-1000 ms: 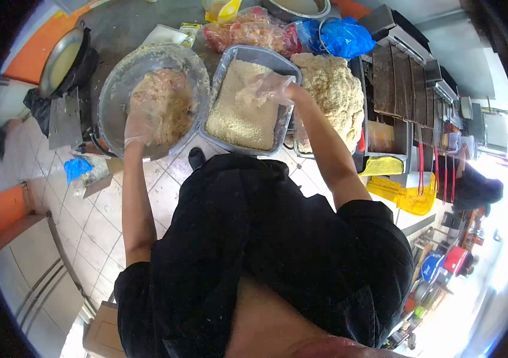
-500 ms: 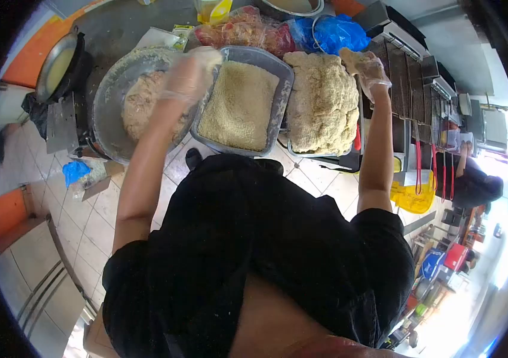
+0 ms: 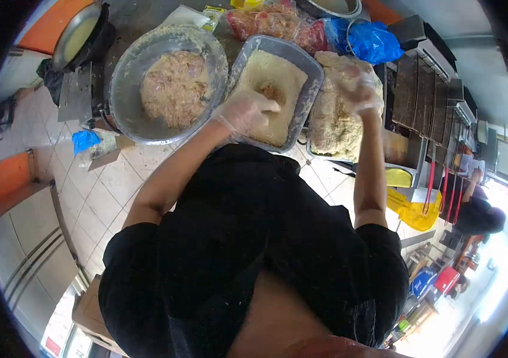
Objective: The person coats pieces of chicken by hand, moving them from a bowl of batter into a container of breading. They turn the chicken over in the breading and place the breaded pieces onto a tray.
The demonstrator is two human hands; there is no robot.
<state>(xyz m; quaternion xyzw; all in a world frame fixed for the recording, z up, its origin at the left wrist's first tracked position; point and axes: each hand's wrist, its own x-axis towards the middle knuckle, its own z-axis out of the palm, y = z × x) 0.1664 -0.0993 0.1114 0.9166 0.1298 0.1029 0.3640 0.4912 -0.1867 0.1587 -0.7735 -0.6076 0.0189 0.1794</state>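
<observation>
Head view: The person in a black top looks down at a dark counter (image 3: 140, 18). The left hand (image 3: 243, 111) wears a thin glove and is over the near end of the tray (image 3: 315, 80). The tray sits at the near edge of the counter and is full of crumbs (image 3: 278, 68). The left fingers are bent, and their tips touch a piece of meat (image 3: 272, 92) lying in a dip in the crumbs. I cannot tell if they grip it.

The right hand (image 3: 358, 89), gloved too, is over the pile (image 3: 328, 122) of coated pieces just right of the tray. It is blurry. Its fingers look spread and loose, with nothing in them.

A big bowl (image 3: 124, 89) of wet meat mix sits just left of the tray. Behind the tray are a red bag (image 3: 269, 22) and a blue bag (image 3: 374, 43). A pot (image 3: 78, 37) stands at the far left corner.
</observation>
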